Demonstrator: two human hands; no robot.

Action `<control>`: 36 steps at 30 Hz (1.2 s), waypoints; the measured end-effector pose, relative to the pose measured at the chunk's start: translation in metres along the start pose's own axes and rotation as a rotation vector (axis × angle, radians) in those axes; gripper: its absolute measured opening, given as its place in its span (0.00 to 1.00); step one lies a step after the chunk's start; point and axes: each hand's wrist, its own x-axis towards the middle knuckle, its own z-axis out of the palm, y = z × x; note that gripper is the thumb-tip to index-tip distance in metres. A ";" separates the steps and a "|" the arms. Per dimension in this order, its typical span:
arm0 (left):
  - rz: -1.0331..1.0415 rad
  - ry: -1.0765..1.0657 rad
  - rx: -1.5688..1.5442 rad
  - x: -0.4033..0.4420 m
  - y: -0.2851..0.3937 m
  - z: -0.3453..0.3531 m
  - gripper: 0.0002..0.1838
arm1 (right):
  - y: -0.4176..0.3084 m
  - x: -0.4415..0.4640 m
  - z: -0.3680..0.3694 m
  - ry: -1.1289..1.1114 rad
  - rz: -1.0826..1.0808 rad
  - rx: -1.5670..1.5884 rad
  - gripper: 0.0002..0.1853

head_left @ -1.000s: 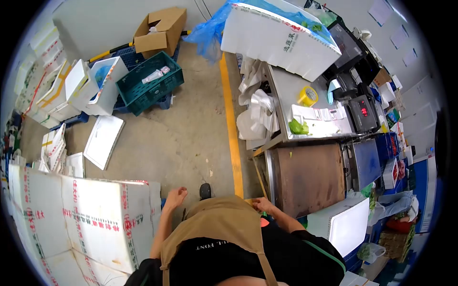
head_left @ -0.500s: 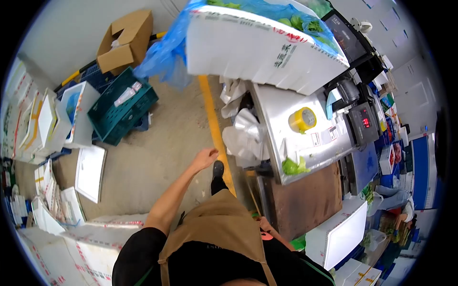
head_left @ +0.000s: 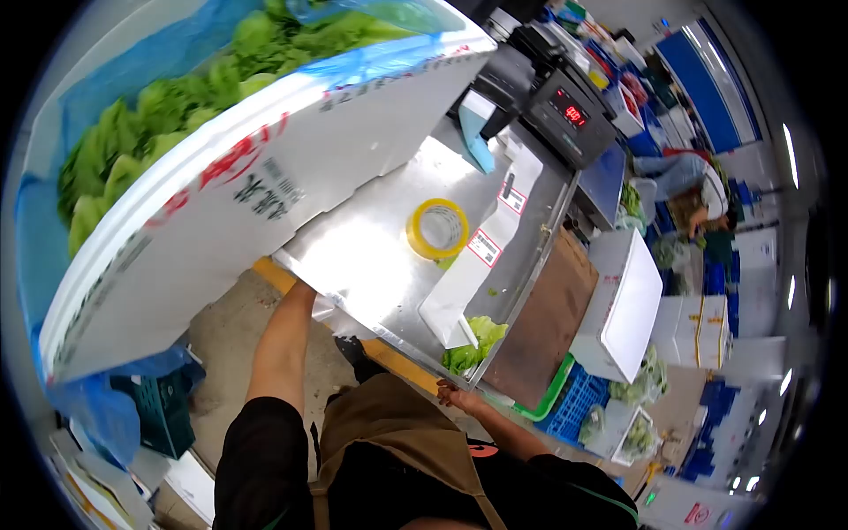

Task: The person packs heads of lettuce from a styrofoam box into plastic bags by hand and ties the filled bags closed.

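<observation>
My left hand [head_left: 303, 293] reaches under the near edge of the metal table [head_left: 362, 256], beside the foam box. Its fingers are hidden by the tabletop. At the table's front corner is my right hand [head_left: 455, 397], its fingers loosely bent and apart, close to the metal rim; nothing shows in it. A white foam box [head_left: 256, 190] lined with blue plastic and full of green lettuce [head_left: 159, 132] stands on the table. A roll of yellow tape [head_left: 438, 228], a strip of label paper [head_left: 464, 269] and a loose lettuce leaf [head_left: 477, 346] lie on the metal top.
A scale with red digits [head_left: 570, 110] stands at the table's far end. To the right are a brown board [head_left: 543, 322], a white foam box [head_left: 618, 305] and a blue crate [head_left: 572, 406]. A dark green crate [head_left: 159, 411] sits at lower left. Another person [head_left: 693, 190] bends over produce.
My view has turned and come closer to the table. My left hand has gone from above the floor to under the table edge. My right hand has moved to the table's corner.
</observation>
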 end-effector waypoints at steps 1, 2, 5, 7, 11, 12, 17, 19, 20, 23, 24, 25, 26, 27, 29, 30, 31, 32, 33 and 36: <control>-0.043 -0.038 0.007 0.005 -0.005 0.009 0.16 | 0.013 0.001 0.000 0.000 0.068 -0.024 0.24; -0.089 -0.067 0.003 0.005 -0.006 0.018 0.16 | 0.013 -0.010 0.005 0.075 0.142 -0.020 0.24; -0.192 -0.113 -0.020 0.000 -0.008 0.038 0.16 | 0.047 -0.025 0.006 0.122 0.211 -0.011 0.23; -0.266 -0.114 -0.058 -0.008 -0.003 0.057 0.16 | 0.064 -0.034 0.009 0.187 0.232 0.040 0.23; -0.367 -0.096 -0.125 -0.021 0.007 0.090 0.16 | 0.081 -0.046 0.034 0.252 0.211 0.180 0.21; -0.380 -0.090 -0.140 -0.024 0.005 0.093 0.16 | 0.076 -0.048 0.042 0.262 0.184 0.202 0.21; -0.427 -0.063 -0.247 -0.045 -0.004 0.106 0.16 | 0.038 -0.046 0.080 0.156 0.112 0.158 0.22; -0.462 -0.031 -0.338 -0.074 -0.005 0.112 0.16 | 0.029 -0.044 0.094 0.076 -0.010 0.154 0.22; -0.478 -0.009 -0.401 -0.087 -0.005 0.119 0.16 | 0.041 -0.030 0.095 0.065 -0.079 0.159 0.22; -0.590 0.114 -0.611 -0.128 0.008 0.152 0.16 | 0.044 -0.036 0.099 0.098 -0.068 0.212 0.25; -0.630 0.188 -0.669 -0.136 0.014 0.169 0.16 | 0.032 -0.035 0.100 0.135 -0.054 0.235 0.26; -0.676 0.266 -0.698 -0.139 0.023 0.185 0.16 | 0.030 -0.037 0.098 0.115 -0.048 0.217 0.27; -0.729 0.325 -0.681 -0.140 0.035 0.194 0.16 | 0.030 -0.041 0.095 0.101 -0.047 0.203 0.28; -0.789 0.368 -0.639 -0.145 0.050 0.197 0.16 | 0.030 -0.041 0.095 0.095 -0.048 0.194 0.29; -0.892 0.297 -0.420 -0.148 0.109 0.138 0.15 | 0.026 -0.045 0.093 0.109 0.013 0.182 0.19; -0.930 0.301 -0.409 -0.149 0.132 0.121 0.14 | 0.025 -0.047 0.089 0.096 0.009 0.161 0.19; -0.966 0.301 -0.402 -0.152 0.145 0.116 0.12 | 0.025 -0.050 0.087 0.087 0.005 0.142 0.20; -0.959 0.322 -0.426 -0.154 0.149 0.118 0.12 | 0.016 -0.049 0.088 0.107 0.090 0.106 0.20; -0.947 0.345 -0.450 -0.154 0.151 0.120 0.12 | 0.016 -0.047 0.085 0.097 0.089 0.072 0.22; -0.916 0.345 -0.493 -0.158 0.139 0.118 0.13 | 0.006 -0.038 0.079 0.078 0.083 0.015 0.24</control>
